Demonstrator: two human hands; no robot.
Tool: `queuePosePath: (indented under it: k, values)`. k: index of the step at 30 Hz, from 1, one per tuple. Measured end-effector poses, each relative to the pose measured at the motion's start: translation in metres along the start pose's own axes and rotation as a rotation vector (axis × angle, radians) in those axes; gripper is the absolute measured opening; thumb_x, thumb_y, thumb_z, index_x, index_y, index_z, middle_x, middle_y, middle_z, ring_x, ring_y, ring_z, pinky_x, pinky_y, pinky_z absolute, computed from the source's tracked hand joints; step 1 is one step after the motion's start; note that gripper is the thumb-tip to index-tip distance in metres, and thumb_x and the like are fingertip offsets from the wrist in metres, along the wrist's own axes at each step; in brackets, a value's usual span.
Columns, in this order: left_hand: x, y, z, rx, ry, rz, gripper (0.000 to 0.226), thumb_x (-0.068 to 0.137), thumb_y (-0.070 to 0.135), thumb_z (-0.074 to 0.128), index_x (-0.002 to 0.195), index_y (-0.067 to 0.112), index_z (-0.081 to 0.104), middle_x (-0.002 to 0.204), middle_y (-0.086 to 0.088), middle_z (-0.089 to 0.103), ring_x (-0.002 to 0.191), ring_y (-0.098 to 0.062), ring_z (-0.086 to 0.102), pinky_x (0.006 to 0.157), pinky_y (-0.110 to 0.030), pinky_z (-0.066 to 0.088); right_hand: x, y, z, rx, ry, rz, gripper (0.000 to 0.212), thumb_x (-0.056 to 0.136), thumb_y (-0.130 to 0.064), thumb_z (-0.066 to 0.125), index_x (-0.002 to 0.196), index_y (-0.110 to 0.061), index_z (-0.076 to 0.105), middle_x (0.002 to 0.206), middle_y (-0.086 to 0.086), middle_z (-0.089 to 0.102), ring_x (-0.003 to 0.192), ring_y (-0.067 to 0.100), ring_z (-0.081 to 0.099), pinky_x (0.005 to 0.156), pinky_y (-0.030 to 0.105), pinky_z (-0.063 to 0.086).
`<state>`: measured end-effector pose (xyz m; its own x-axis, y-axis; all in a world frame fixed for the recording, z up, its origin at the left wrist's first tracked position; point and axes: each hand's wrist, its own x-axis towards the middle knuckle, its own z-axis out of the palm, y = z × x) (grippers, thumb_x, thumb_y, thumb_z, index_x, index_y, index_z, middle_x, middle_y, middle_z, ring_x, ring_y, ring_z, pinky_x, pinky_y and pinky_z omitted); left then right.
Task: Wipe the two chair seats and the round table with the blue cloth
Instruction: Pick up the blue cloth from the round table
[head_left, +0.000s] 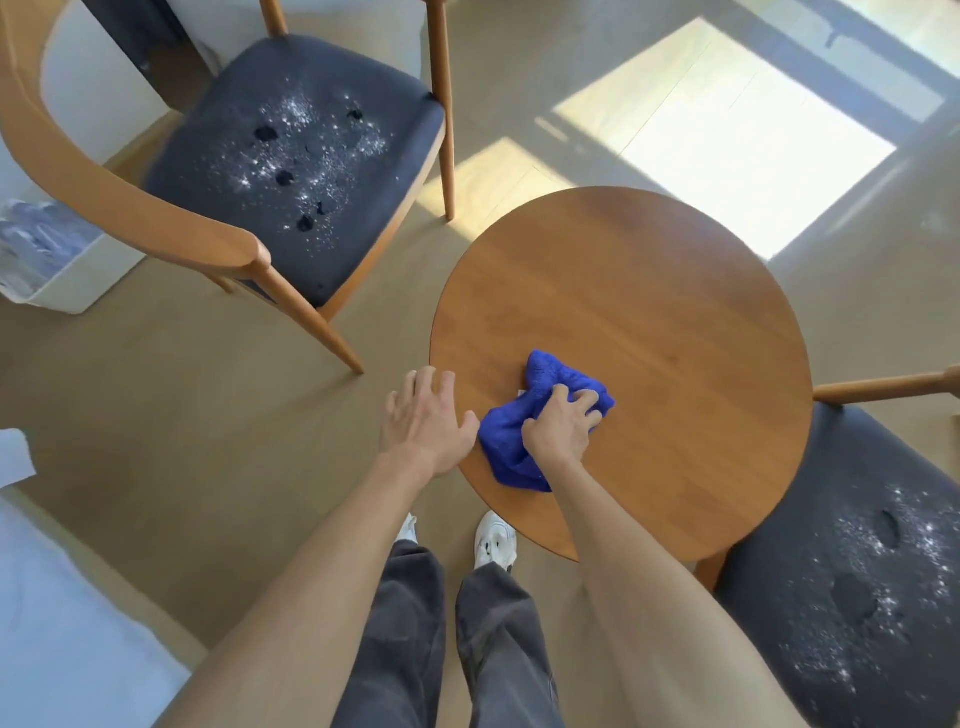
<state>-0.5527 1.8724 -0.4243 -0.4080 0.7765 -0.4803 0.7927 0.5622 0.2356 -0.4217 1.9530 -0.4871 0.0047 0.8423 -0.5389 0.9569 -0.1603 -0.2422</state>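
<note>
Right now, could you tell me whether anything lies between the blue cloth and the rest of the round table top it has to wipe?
Nothing visible does. The right hand grips the blue cloth near the near-left edge of the round table, and the wood beyond it is bare. The left hand rests at the table's left rim, beside the cloth.

The round counter (649, 322) at centre is smooth brown wood with a soft satin sheen and faint grain. On its near-left part lies the blue cloth (514, 447), a fluffy, matt terry. The upper-left chair seat (296, 171) and the lower-right chair seat (852, 571) are dark, matt woven fabric dusted with white powder and dark crumbs. The chair frame (130, 197) is smooth light wood. The floor (182, 415) looks matt beige.
</note>
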Motion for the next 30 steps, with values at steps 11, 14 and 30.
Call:
queuePosePath:
  k: [11, 14, 30]
  values:
    - [0.018, 0.013, 0.003, 0.007, -0.084, 0.044, 0.058, 0.096, 0.042, 0.042, 0.146, 0.015, 0.029, 0.153, -0.006, 0.026, 0.143, -0.023, 0.019, 0.11, -0.039, 0.023, 0.008, 0.002, -0.01, 0.66, 0.061, 0.415, 0.058, 0.085, -0.005, 0.054, 0.135, -0.021, 0.031, 0.131, 0.015, 0.034, 0.103, 0.031, 0.051, 0.081, 0.034, 0.042]
    - [0.018, 0.021, 0.0, 0.016, -0.091, 0.042, 0.054, 0.097, 0.039, 0.04, 0.144, 0.015, 0.031, 0.15, -0.005, 0.029, 0.141, -0.022, 0.022, 0.108, -0.038, 0.025, 0.006, 0.012, -0.024, 0.852, 0.023, 0.408, 0.076, 0.08, -0.002, 0.059, 0.144, -0.023, 0.023, 0.129, 0.006, 0.044, 0.111, 0.027, 0.052, 0.089, 0.032, 0.041]
    - [-0.02, 0.128, -0.166, -0.975, 0.031, -0.036, 0.039, 0.099, 0.051, 0.034, 0.105, 0.023, 0.061, 0.106, -0.001, 0.066, 0.101, -0.022, 0.059, 0.087, -0.034, 0.046, -0.091, -0.033, -0.227, 1.459, -0.278, -0.299, 0.055, 0.058, 0.009, 0.064, 0.111, -0.008, 0.061, 0.102, 0.013, 0.067, 0.093, 0.032, 0.064, 0.08, 0.045, 0.054]
